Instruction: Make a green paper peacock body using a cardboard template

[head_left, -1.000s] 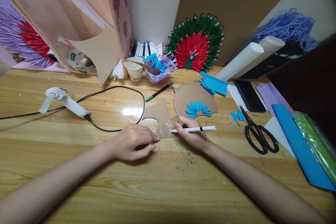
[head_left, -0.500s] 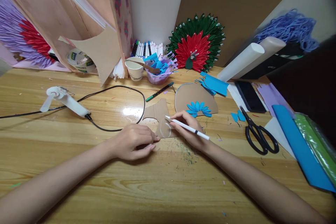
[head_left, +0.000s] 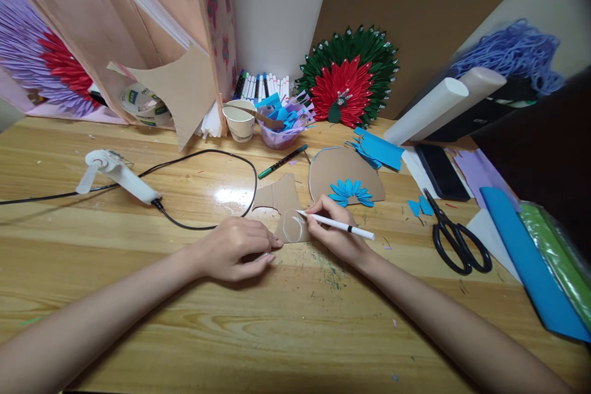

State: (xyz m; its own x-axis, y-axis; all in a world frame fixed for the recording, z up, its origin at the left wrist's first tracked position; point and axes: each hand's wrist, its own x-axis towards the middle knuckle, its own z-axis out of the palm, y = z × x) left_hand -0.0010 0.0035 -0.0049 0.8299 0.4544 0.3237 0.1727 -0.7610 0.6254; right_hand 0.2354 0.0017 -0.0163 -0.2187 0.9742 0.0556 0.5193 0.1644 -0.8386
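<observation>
My right hand (head_left: 339,231) grips a white marker (head_left: 339,223) with a black band. Its tip is at a small cut piece of cardboard (head_left: 277,194), beside a white curved outline drawn there. My left hand (head_left: 240,246) rests with curled fingers at the lower left corner of that piece, fingertips touching it. Something pale shows between its thumb and fingers, too small to name. Just behind my right hand lies a rounded cardboard piece (head_left: 341,166) with blue paper petals (head_left: 351,192) fanned along its lower edge.
A white glue gun (head_left: 122,178) with a black cord lies left. Black scissors (head_left: 457,234), a phone (head_left: 442,170) and blue paper (head_left: 530,258) are right. Behind stand a paper cup (head_left: 240,123), a bowl of paper scraps (head_left: 281,132) and a green-and-red paper peacock (head_left: 346,83).
The marker tip has shifted slightly right, and the white outline's right side looks thicker. My left hand stays in place. The whole view has moved slightly.
</observation>
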